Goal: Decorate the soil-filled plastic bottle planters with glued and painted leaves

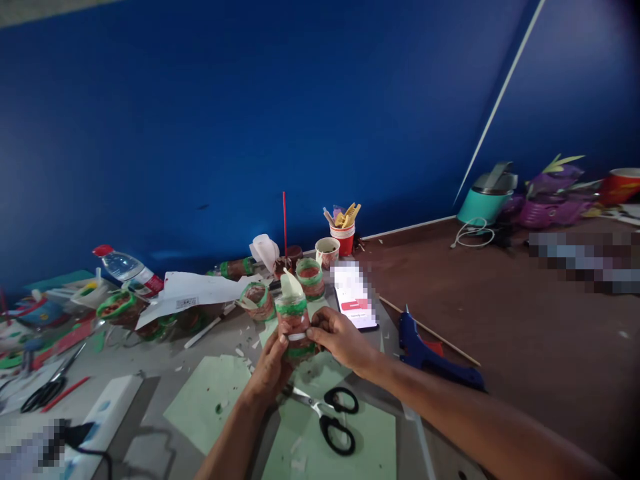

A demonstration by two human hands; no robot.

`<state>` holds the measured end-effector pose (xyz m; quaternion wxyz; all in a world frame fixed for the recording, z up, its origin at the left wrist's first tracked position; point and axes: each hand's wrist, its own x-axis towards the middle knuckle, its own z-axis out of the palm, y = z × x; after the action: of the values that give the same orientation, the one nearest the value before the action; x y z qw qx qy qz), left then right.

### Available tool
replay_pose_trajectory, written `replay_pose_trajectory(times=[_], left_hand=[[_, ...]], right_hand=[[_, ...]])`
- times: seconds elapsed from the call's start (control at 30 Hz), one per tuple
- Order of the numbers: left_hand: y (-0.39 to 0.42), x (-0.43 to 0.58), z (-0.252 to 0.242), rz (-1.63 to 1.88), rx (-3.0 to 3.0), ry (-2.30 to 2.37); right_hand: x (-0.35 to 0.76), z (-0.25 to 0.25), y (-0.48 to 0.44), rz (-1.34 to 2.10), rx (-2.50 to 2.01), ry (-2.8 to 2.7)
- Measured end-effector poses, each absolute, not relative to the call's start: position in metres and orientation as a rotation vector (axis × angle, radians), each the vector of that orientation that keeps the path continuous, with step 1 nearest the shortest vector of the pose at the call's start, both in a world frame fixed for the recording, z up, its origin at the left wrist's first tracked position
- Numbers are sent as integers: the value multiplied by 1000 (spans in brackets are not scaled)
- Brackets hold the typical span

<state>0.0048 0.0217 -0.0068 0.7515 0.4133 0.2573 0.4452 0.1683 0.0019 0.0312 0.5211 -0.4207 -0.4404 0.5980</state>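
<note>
A small jar [295, 313] with brown and green bands is held upright above the table, a pale green leaf-shaped piece [291, 285] standing at its rim. My left hand [270, 370] is closed round its lower left side. The fingers of my right hand [337, 335] pinch at its right side, by a thin white strip [297, 337] across the front. Black-handled scissors [327, 413] lie below on pale green paper [350, 440]. Two similar jars, one at the left [257, 301] and one behind [311, 279], stand close by.
A lit phone [354, 293] lies right of the jars, then a wooden stick [435, 333] and a blue glue gun [435, 360]. Paper cups [327, 252] stand behind. A bottle [125, 268], white paper [200, 290] and more scissors [53, 383] are at left.
</note>
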Motion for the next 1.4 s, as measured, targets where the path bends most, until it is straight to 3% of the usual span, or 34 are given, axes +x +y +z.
replay_pose_trajectory(times=[1.4], left_hand=[[21, 3, -1, 963, 890, 582]], right_hand=[[167, 23, 4, 1441, -999, -1041]])
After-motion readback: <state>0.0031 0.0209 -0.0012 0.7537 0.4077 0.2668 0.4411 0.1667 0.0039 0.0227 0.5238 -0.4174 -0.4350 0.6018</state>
